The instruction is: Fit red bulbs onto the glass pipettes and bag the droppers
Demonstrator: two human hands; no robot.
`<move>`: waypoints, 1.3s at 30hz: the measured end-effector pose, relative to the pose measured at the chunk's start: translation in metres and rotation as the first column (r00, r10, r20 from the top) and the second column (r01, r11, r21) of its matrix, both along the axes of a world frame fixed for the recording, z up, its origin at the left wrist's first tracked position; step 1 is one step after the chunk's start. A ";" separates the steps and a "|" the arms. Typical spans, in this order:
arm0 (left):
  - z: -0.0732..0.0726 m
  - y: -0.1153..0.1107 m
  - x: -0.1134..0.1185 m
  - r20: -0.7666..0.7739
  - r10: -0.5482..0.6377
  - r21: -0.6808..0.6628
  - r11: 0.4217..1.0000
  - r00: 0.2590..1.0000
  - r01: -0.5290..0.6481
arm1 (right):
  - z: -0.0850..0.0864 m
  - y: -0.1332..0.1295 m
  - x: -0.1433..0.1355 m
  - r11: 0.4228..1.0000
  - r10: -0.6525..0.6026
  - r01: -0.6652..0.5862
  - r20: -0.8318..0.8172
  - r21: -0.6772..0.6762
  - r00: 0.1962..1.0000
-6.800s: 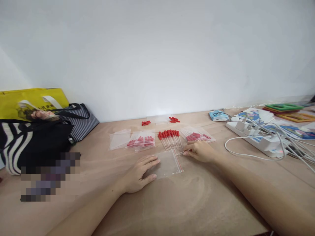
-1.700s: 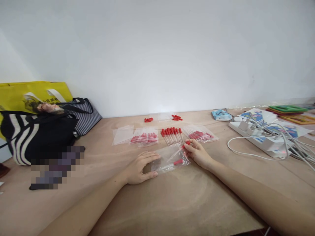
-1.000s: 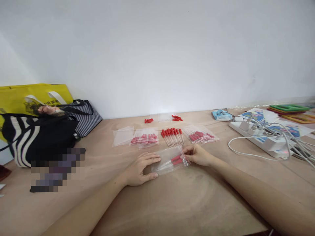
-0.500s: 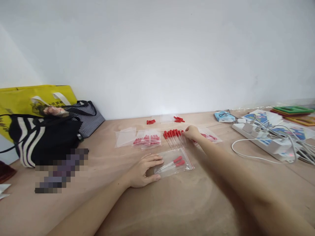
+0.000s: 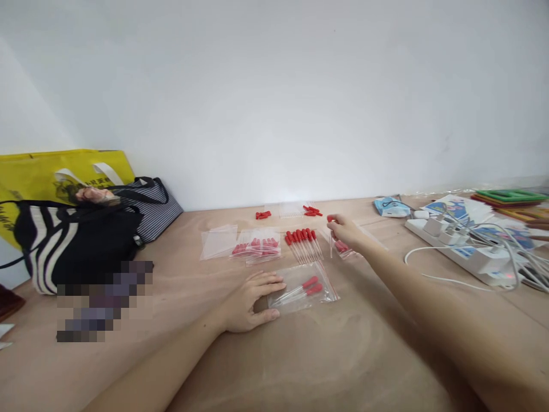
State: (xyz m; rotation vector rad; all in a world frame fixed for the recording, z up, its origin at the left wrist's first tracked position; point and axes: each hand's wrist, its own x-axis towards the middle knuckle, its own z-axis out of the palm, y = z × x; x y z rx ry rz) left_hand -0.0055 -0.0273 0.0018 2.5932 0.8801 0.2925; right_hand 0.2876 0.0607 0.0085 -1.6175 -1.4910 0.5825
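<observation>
My right hand (image 5: 346,230) pinches a dropper by its red bulb (image 5: 330,218), and the clear tube hangs down nearly upright. My left hand (image 5: 255,300) lies with fingers and thumb apart over the left end of a clear zip bag (image 5: 295,303). Two red-bulbed droppers (image 5: 312,285) lie inside that bag. Just beyond it is a row of several droppers (image 5: 303,235), bulbs pointing away from me. Filled bags with red bulbs (image 5: 261,245) are stacked left of the row. More bagged droppers (image 5: 342,246) lie beneath my right hand, partly hidden.
Flat clear bags (image 5: 219,241) lie left of the filled stack. Small red bulbs (image 5: 263,215) and a second red pile (image 5: 313,211) sit near the wall. Rightward are a face mask (image 5: 392,207) and a power strip (image 5: 461,252) with cables. A black bag (image 5: 81,246) stands at left.
My right hand has lifted a dropper from the right end of the row and moved slightly right with it. My left hand stays on the zip bag.
</observation>
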 end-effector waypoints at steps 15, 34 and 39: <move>0.002 0.001 0.001 0.017 -0.007 0.019 1.000 1.000 0.006 | -0.042 -0.068 -0.008 0.976 -0.004 0.150 -0.681 0.155 0.733; -0.001 0.002 0.001 -0.009 0.010 0.003 1.000 1.000 -0.010 | -0.033 -0.067 0.020 0.971 -0.122 0.218 -0.582 0.097 0.804; -0.002 0.002 0.000 0.004 0.012 -0.002 1.000 1.000 -0.012 | -0.039 -0.070 0.005 0.983 -0.100 0.172 -0.582 0.069 0.807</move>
